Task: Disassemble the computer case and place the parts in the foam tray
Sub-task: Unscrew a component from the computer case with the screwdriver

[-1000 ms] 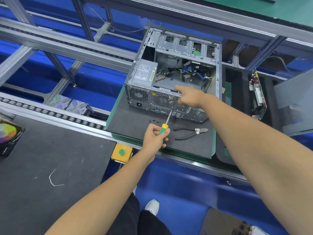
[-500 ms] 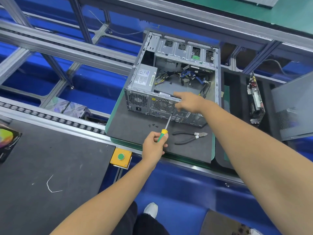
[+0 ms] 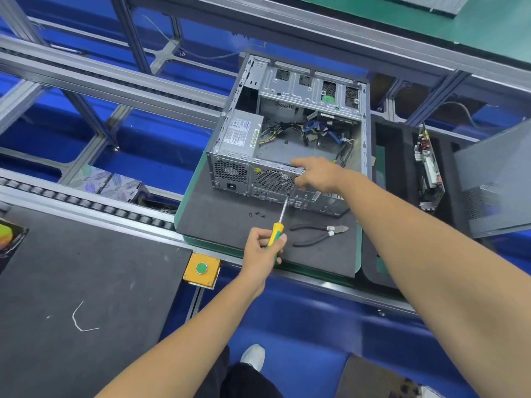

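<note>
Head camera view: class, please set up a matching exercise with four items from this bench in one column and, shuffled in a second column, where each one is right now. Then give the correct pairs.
Column one:
1. screwdriver
2. cutting pliers
3. loose screws
4. circuit board

Column two:
A. standing on edge in a slot of the foam tray
B. lying on the mat to the right of the left hand
C. gripped in the left hand, tip at the rear panel of the computer case
D. lying on the mat just in front of the case

Pairs: 1-C, 2-B, 3-D, 4-A
</note>
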A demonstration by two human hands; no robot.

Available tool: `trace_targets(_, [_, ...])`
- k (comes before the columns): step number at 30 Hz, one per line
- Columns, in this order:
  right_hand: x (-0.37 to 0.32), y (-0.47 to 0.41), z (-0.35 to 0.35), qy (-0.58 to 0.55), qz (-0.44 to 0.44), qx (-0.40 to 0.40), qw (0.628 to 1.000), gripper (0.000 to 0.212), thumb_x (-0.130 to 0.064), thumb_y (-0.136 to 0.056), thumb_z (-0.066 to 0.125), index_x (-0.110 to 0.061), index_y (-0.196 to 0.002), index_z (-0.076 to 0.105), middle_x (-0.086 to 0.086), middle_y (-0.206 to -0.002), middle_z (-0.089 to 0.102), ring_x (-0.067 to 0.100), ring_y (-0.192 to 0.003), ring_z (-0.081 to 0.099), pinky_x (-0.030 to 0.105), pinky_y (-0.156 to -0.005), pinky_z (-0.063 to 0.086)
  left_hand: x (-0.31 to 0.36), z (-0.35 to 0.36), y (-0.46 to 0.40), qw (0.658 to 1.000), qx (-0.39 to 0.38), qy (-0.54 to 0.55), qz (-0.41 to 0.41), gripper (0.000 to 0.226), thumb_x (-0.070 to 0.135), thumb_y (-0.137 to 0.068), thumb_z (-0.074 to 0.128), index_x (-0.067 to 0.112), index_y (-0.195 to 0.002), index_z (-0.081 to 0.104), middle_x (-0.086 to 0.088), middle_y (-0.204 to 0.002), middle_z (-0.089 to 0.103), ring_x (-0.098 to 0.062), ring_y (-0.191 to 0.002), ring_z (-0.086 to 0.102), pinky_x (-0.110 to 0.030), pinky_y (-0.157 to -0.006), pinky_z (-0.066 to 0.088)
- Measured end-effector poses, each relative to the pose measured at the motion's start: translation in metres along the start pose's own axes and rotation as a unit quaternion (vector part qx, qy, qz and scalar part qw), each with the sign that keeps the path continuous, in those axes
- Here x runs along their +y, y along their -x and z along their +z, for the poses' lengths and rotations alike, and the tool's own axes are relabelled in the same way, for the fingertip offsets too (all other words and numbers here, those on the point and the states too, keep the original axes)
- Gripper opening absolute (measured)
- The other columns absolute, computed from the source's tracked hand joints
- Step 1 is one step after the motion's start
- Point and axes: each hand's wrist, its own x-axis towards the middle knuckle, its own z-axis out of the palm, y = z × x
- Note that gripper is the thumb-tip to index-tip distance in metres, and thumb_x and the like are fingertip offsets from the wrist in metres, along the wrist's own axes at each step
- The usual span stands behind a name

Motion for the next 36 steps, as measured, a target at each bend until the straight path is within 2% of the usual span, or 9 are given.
trace_targets(4, [0.000,0.000,-0.001,0.005,0.006,0.006,1.000,0.066,-0.022,-0.081,0.065,-0.027,-0.145,0.050,0.011,-0.105,0.073,0.019,-0.075,0.062,0.030,-0.063,0.045,0.000,0.001,0.003,0.999,0.033,-0.024,0.008,0.018,0.031,-0.099,0.068,0.015,-0.105,0.064,-0.003,-0.096,0.071,-0.009,-0.080,0.073,-0.025,-0.064,0.058])
trace_targets(9, [0.000,0.000,0.000,-0.010,0.010,0.004,1.000,0.066,-0.020,-0.084,0.064,-0.027,-0.147,0.047,0.011,-0.099,0.075,0.024,-0.082,0.066,0.032,-0.068,0.048,0.009,0.006,0.008,0.997,-0.010,0.005,-0.073,0.029,0.041,-0.107,0.051,0.018,-0.114,0.068,0.002,-0.089,0.073,-0.008,-0.067,0.061,-0.022,-0.050,0.042])
trace_targets(12, [0.000,0.000,0.000,-0.009,0.015,0.008,1.000,0.060,-0.017,-0.082,0.065,-0.022,-0.140,0.053,0.016,-0.095,0.075,0.029,-0.082,0.066,0.034,-0.069,0.049,0.011,0.010,0.010,0.992,-0.031,0.074,-0.099,0.031,0.044,-0.101,0.062,0.019,-0.116,0.055,0.001,-0.086,0.068,-0.007,-0.060,0.051,-0.022,-0.045,0.036])
trace_targets(15, [-0.001,0.001,0.000,-0.009,0.017,0.012,1.000,0.058,-0.015,-0.081,0.065,-0.018,-0.137,0.054,0.018,-0.099,0.074,0.022,-0.072,0.060,0.032,-0.065,0.047,0.005,0.013,0.011,0.998,-0.023,0.018,-0.060,0.045,0.038,-0.088,0.080,0.019,-0.112,0.047,-0.001,-0.102,0.059,-0.005,-0.064,0.057,-0.020,-0.049,0.042])
trace_targets(18, [-0.002,0.002,-0.001,-0.009,0.022,0.008,1.000,0.058,-0.015,-0.080,0.065,-0.015,-0.137,0.054,0.019,-0.101,0.072,0.024,-0.078,0.060,0.035,-0.070,0.049,0.000,0.009,0.006,1.000,0.012,0.007,-0.026,0.037,0.032,-0.088,0.081,0.017,-0.103,0.051,-0.004,-0.099,0.063,-0.004,-0.065,0.064,-0.020,-0.053,0.047])
trace_targets(25, [-0.004,0.004,-0.003,-0.004,0.012,0.009,1.000,0.066,-0.015,-0.081,0.066,-0.025,-0.144,0.051,0.008,-0.101,0.065,0.017,-0.073,0.057,0.032,-0.062,0.042,0.005,0.000,0.002,0.999,0.000,-0.044,-0.019,0.031,0.044,-0.102,0.059,0.013,-0.103,0.063,0.001,-0.086,0.070,-0.011,-0.081,0.075,-0.029,-0.064,0.055])
trace_targets(30, [-0.005,0.005,-0.004,-0.002,0.009,0.005,1.000,0.066,-0.014,-0.083,0.065,-0.022,-0.146,0.050,0.010,-0.102,0.067,0.017,-0.071,0.056,0.031,-0.062,0.041,0.014,-0.002,0.002,0.995,-0.037,-0.060,-0.073,0.043,0.047,-0.107,0.043,0.014,-0.111,0.070,0.004,-0.080,0.071,-0.010,-0.067,0.062,-0.025,-0.057,0.046])
trace_targets(33, [-0.005,0.005,-0.004,-0.005,0.009,0.005,1.000,0.067,-0.014,-0.083,0.065,-0.023,-0.147,0.049,0.007,-0.101,0.062,0.015,-0.068,0.053,0.029,-0.060,0.038,0.015,0.000,0.003,0.997,-0.024,-0.048,-0.062,0.037,0.050,-0.103,0.052,0.016,-0.114,0.059,-0.003,-0.097,0.064,-0.010,-0.064,0.054,-0.024,-0.049,0.043])
trace_targets(36, [-0.005,0.005,-0.003,-0.009,0.011,0.007,1.000,0.069,-0.015,-0.083,0.065,-0.025,-0.149,0.047,0.008,-0.102,0.065,0.017,-0.074,0.057,0.030,-0.062,0.040,0.010,-0.003,0.003,0.997,-0.008,-0.070,-0.018,0.040,0.048,-0.092,0.072,0.020,-0.109,0.050,-0.004,-0.103,0.059,-0.005,-0.063,0.057,-0.021,-0.052,0.048])
